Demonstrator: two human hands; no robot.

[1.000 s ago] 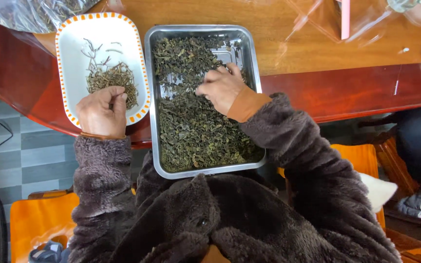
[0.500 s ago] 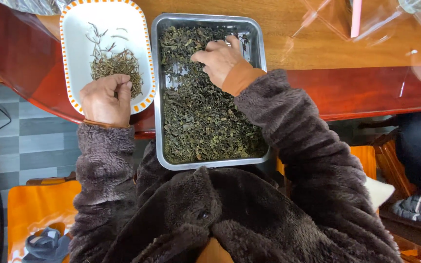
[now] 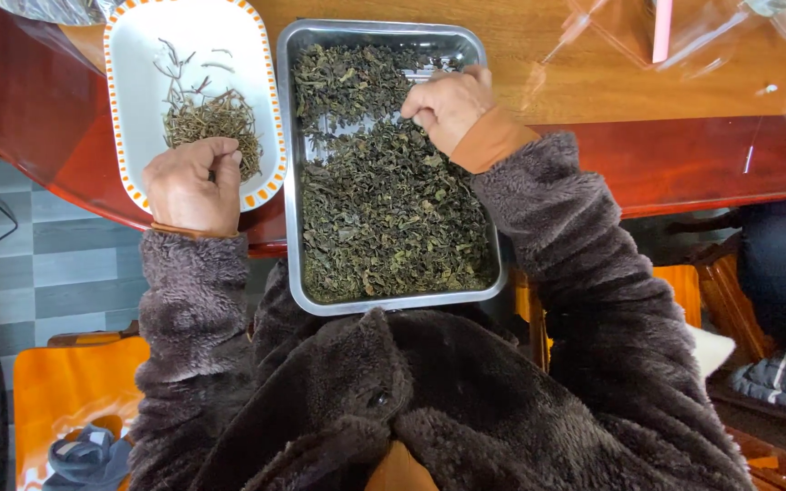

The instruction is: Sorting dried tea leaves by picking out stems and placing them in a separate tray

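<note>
glossy reddish-brown wooden table [image 3: 684, 100] over a grey tiled floor [image 3: 38, 273], seen from above. landmark: steel tray [image 3: 291, 164], rectangular, sitting at the table's near edge right in front of the person, mostly filled with dried dark green tea leaves [image 3: 384, 218]; bare metal shows in a patch near the tray's far end. right hand [image 3: 452, 105] is inside the tray at its far right corner, knuckles up, fingers curled and pressed together down into the leaves; cannot tell if it pinches anything. just left of the tray, touching or nearly so, a white oblong dish [image 3: 129, 55] with an orange dotted rim, holding a small heap of thin stems and twigs [image 3: 211, 123]. left hand [image 3: 191, 186] is over the near end of that dish, fingers bunched into a loose fist with tips pointing at the stem heap; whether something is held cannot be told. both arms in fuzzy dark brown sleeves [image 3: 584, 236]. right of the tray, clear plastic bags [image 3: 648, 41] lie on the table. orange seat cushion [image 3: 65, 391] below left of the tray.
</note>
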